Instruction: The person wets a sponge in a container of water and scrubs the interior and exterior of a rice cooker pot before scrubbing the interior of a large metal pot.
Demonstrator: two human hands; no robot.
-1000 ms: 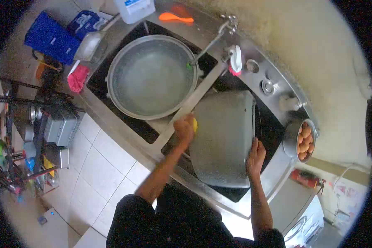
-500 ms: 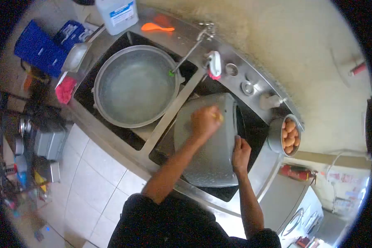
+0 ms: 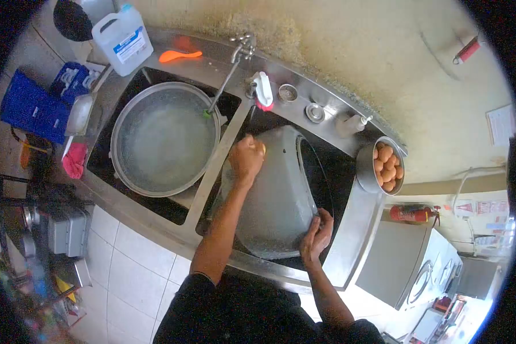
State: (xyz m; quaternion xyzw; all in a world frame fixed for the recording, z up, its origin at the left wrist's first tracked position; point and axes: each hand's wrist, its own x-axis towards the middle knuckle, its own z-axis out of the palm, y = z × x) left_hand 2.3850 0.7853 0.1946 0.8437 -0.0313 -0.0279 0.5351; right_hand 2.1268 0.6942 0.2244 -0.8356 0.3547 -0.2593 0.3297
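Note:
In the right-hand sink basin a large grey tub (image 3: 275, 200) stands tilted, its outer side wet. My left hand (image 3: 247, 158) is closed against the tub's upper left part, round something yellow that barely shows. My right hand (image 3: 317, 238) grips the tub's rim at the lower right. Left of the divider, a big round metal pot (image 3: 116, 146) of cloudy water fills the other basin. The tap (image 3: 226, 80) points its green-tipped spout at the pot's right edge.
Behind the basins are a white jug (image 3: 123, 43), an orange spoon (image 3: 179, 55), a white brush (image 3: 263, 89), small metal cups and a pump bottle (image 3: 351, 124). A metal bowl of eggs (image 3: 370, 172) stands at the right. A pink cloth (image 3: 74, 160) hangs at the left edge.
The view has shifted. My left hand has moved towards the tub's upper left side, and my right hand has slid down along the rim. The tub has turned slightly.

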